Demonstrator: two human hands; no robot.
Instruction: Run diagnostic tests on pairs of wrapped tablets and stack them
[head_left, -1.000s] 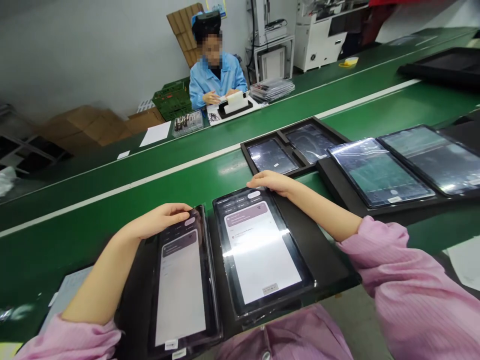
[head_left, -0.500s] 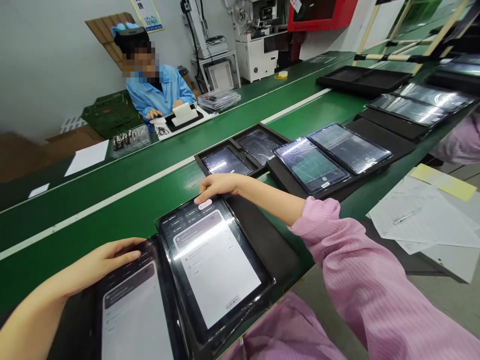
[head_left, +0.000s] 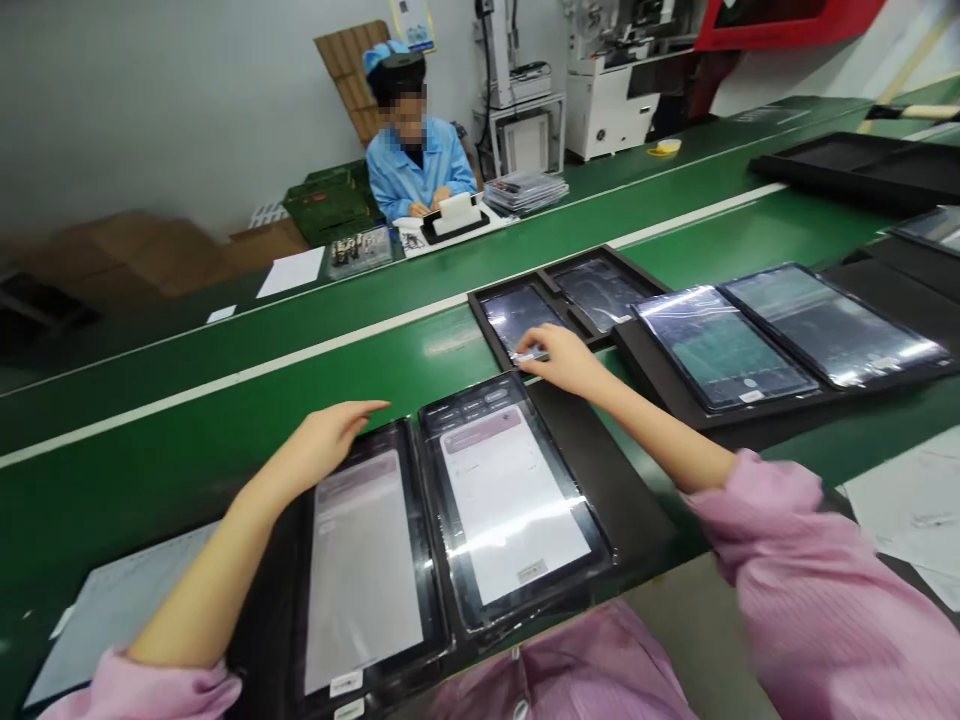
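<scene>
Two tablets in clear film lie side by side on black trays near me, both with lit screens. My left hand (head_left: 322, 440) is over the top edge of the left tablet (head_left: 367, 560), fingers stretched out and holding nothing. Just beyond the top right corner of the right tablet (head_left: 517, 500) is my right hand (head_left: 555, 360), its fingers curled with thumb and fingertips near each other; whether anything is between them is too small to tell. Behind it, a black tray (head_left: 577, 325) holds two dark-screened tablets.
More wrapped tablets (head_left: 727, 345) rest on a black tray at the right. Papers (head_left: 907, 500) lie at the right edge. Another tablet (head_left: 127, 600) is at the far left. Across the green bench (head_left: 300, 370) a person in blue (head_left: 420, 175) sits working.
The view has turned left, so things appear further right. My right hand has come off the right tablet's top edge. My left hand has risen from the left tablet's screen, and its fingers point right.
</scene>
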